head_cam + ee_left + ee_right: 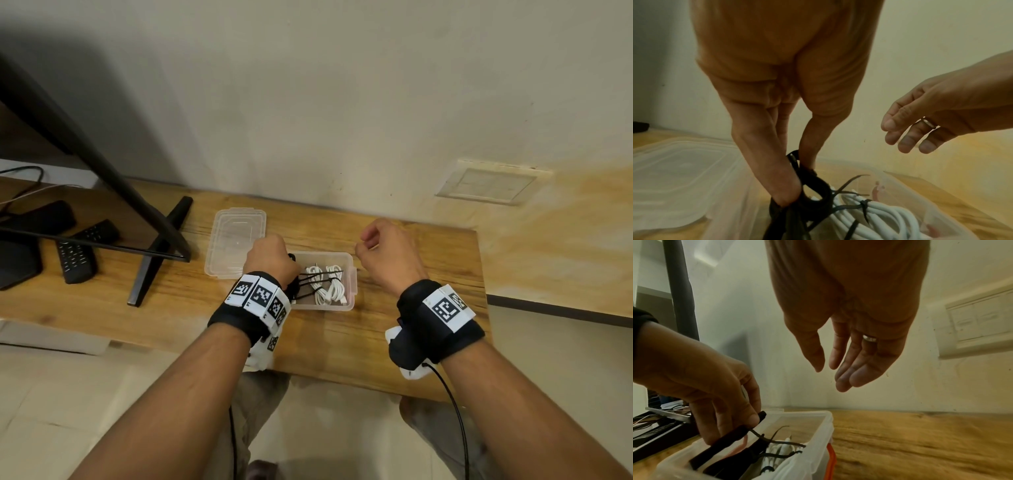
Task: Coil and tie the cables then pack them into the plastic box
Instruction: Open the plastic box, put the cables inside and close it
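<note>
A clear plastic box (pixel 349 274) stands on the wooden table (pixel 394 335). Inside it lie white coiled cables (pixel 327 286) bound with black zip ties (pixel 863 204). My left hand (pixel 269 255) is over the box's left end. Its thumb and fingers pinch a black coiled cable (pixel 813 186), which reaches down into the box beside the white cables (pixel 781 449). My right hand (pixel 387 253) hovers above the table, right of the box, with fingers relaxed and holding nothing (pixel 844 363). The box's clear lid (pixel 236 240) lies flat behind the box to the left.
A black monitor stand (pixel 150 267) and two dark remotes (pixel 80 255) sit on the table's left part. A wall switch plate (pixel 489 185) is at the back right. Bare wood (pixel 920 443) stretches right of the box to the table's edge.
</note>
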Tool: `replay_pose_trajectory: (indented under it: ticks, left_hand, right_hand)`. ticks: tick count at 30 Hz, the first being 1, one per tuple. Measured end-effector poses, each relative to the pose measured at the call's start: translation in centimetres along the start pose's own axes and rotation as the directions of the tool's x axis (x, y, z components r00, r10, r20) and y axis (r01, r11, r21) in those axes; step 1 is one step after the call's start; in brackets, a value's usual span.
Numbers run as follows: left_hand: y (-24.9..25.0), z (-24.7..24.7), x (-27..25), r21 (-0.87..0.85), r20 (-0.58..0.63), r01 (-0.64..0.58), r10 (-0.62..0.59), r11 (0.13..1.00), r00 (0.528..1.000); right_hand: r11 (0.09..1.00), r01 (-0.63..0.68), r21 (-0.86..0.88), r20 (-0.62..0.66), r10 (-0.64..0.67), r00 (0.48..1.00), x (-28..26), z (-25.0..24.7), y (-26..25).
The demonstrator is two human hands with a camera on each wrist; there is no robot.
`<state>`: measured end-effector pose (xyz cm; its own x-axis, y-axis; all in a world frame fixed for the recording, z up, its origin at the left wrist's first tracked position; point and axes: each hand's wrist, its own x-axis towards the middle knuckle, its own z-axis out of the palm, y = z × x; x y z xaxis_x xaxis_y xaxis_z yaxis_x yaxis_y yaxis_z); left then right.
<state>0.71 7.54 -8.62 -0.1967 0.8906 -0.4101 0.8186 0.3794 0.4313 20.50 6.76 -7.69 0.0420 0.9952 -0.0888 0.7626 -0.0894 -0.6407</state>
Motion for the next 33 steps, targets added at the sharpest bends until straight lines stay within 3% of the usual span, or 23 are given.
replay_pose_trajectory:
  ticks: [6, 13, 18, 20, 24, 26, 29, 33]
  left_hand:
    - [0.2, 0.4, -0.2, 0.101, -0.050, -0.037, 0.042, 0.994, 0.998]
    - [0.4, 1.4, 0.1, 0.063, 0.008, -0.076, 0.075, 0.995, 0.997]
    - [0.7, 1.5, 0.1, 0.172, -0.021, -0.109, 0.115, 0.979, 0.993]
    - [0.6, 0.7, 0.4, 0.138, -0.072, -0.108, 0.118, 0.985, 0.990]
    - [-1.2, -1.4, 2.0, 0.014, -0.288, -0.036, 0.038, 0.999, 0.957]
    - [-2.6, -2.0, 3.0, 0.012, -0.337, 0.051, -0.044, 0.999, 0.940]
    - [-4.4, -2.2, 3.8, 0.060, -0.294, 0.221, -0.194, 0.973, 0.936]
    - [-5.6, -1.3, 4.0, 0.034, -0.173, 0.340, -0.329, 0.940, 0.928]
  right_hand:
    - [1.000, 0.004, -0.005, 0.003, -0.004, 1.000, 0.0, -0.1, 0.1]
    - [1.000, 0.003, -0.020, 0.019, -0.003, 1.000, 0.0, -0.2, 0.1]
    - [1.000, 0.006, -0.024, 0.017, -0.005, 1.000, -0.1, -0.5, 0.1]
    - [1.000, 0.012, -0.024, 0.015, -0.012, 1.000, -0.2, -0.6, 0.1]
    - [0.995, 0.015, -0.101, 0.118, -0.003, 0.993, -0.5, -0.7, 0.0]
    - [0.992, 0.001, -0.126, 0.161, 0.020, 0.987, -0.7, -0.7, 0.1]
    - [0.992, -0.003, -0.126, 0.130, 0.020, 0.991, -0.6, -1.0, 0.1]
    - [0.992, -0.018, -0.123, 0.103, 0.031, 0.994, -0.5, -1.2, 0.0]
